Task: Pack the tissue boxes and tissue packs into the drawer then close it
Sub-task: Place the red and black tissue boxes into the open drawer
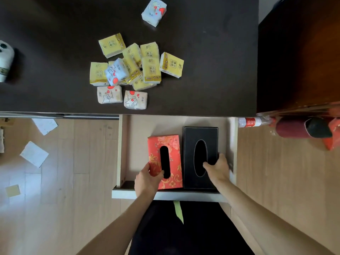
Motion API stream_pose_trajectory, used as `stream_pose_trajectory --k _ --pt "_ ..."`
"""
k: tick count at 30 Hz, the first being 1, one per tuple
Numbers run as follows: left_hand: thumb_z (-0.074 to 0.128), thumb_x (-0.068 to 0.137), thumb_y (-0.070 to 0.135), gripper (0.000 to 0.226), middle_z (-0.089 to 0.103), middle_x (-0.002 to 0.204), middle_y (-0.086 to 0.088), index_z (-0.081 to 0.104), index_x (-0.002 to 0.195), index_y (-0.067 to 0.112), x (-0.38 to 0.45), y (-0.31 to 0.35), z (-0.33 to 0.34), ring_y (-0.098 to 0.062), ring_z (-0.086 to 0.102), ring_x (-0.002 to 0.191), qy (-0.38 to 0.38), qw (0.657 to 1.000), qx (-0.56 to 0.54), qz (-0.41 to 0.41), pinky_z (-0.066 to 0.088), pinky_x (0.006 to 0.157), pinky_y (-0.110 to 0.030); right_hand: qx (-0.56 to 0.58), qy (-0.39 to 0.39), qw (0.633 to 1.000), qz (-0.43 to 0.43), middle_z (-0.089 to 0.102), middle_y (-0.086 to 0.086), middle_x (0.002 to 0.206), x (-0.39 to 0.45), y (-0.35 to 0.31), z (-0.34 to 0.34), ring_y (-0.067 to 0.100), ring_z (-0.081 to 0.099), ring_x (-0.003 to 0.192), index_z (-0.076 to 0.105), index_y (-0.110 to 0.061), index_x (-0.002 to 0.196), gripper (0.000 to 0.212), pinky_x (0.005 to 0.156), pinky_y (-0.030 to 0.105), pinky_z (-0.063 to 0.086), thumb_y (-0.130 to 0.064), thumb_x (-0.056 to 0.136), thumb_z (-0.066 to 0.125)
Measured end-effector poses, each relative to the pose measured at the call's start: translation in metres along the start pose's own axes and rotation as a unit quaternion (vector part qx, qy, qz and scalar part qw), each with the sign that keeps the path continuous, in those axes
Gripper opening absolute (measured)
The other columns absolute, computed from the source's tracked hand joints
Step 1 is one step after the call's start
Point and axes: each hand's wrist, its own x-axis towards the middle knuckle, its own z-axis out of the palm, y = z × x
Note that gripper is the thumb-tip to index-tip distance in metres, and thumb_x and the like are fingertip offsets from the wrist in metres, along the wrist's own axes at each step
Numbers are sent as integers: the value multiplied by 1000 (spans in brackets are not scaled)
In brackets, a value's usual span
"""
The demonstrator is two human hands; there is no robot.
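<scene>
1. Both forearms reach in from the bottom of the view, over the person's dark lap, toward the open drawer (122,150), which sits pulled out from under the dark desk (211,70).
2. Inside the drawer, two tissue boxes lie side by side, touching or nearly so, their long axes running front to back, parallel to the drawer's side walls. The black box (189,137) is against the right side; the red box (170,142) is beside it toward the middle, leaving bare floor along the drawer's left side and at the back.
3. On the desk, well apart from both hands and straight ahead beyond the drawer, the tissue packs (132,70) lie in a loose heap, yellow ones overlapping, two pale ones at the near edge. One more pack (154,11) lies alone farther back.
4. Left hand (147,178) is closed on the near left corner of the red box, thumb on top beside the slot.
5. Right hand (218,169) clasps the near right edge of the black box, fingertips at the oval opening.
6. My judgement: the boxes look placed, so the packs come next; the heap lies slightly left of the drawer's middle, making the left hand the nearer one.
</scene>
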Motion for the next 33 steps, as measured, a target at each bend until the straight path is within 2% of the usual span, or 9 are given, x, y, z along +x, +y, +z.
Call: stream_pose_trajectory --k 4,6,9,12,15,20,24,29,33 --pt "75 70 54 35 70 83 16 62 94 31 2 4 -5 -10 68 76 -23 1000 -3 -9 58 70 -33 -127 41 981 -139 54 15 142 13 -19 -14 30 52 132 44 -5 146 79 111 44 47 -18 79 85" --pt "75 71 55 37 68 83 19 60 95 31 7 11 -9 -8 67 76 -21 1000 -17 -4 55 65 -29 -234 56 939 -245 46 14 154 24 -37 -20 31 43 142 34 -7 154 93 117 44 40 -27 79 85" --pt "79 75 41 41 68 90 18 57 108 30 19 25 -13 -9 68 82 -11 999 -43 19 53 62 -26 -419 7 843 -337 29 15 168 40 -59 -24 32 25 156 19 -5 162 105 125 43 23 -35 82 82" --pt "79 77 29 65 68 112 5 50 135 20 29 36 -13 -22 66 99 -19 999 -30 26 58 83 -43 -493 -29 791 -360 23 15 170 45 -66 -23 31 16 159 12 -4 163 106 128 43 15 -34 86 78" --pt "79 79 27 71 67 117 0 46 140 16 30 40 -11 -26 64 106 -11 1000 -4 24 56 88 -45 -510 -14 785 -351 30 19 166 46 -61 -33 34 21 157 20 -1 161 104 129 44 15 -26 81 82" --pt "78 79 26 68 68 111 2 48 139 14 25 44 -7 -28 64 103 -1 1000 2 17 52 80 -37 -538 -7 770 -344 21 19 171 56 -48 -69 32 6 161 15 0 162 102 130 43 0 -27 86 77" --pt "80 79 25 74 66 111 4 45 144 15 20 53 0 -25 65 103 -10 1000 4 23 52 79 -32 -534 -12 772 -345 22 21 170 56 -50 -65 34 10 161 15 1 162 103 131 44 7 -24 85 79" --pt "80 80 20 72 69 118 0 46 143 17 4 69 24 -27 66 105 -53 997 -7 47 56 88 -45 -517 -9 785 -341 23 20 170 55 -46 -67 33 18 159 13 0 163 103 130 44 10 -20 85 77" --pt "77 83 22 72 66 126 -1 43 146 18 -6 75 34 -29 64 109 -32 999 11 37 56 89 -49 -514 -9 789 -335 21 20 170 53 -45 -63 34 17 159 12 -1 163 104 130 44 10 -17 84 78"
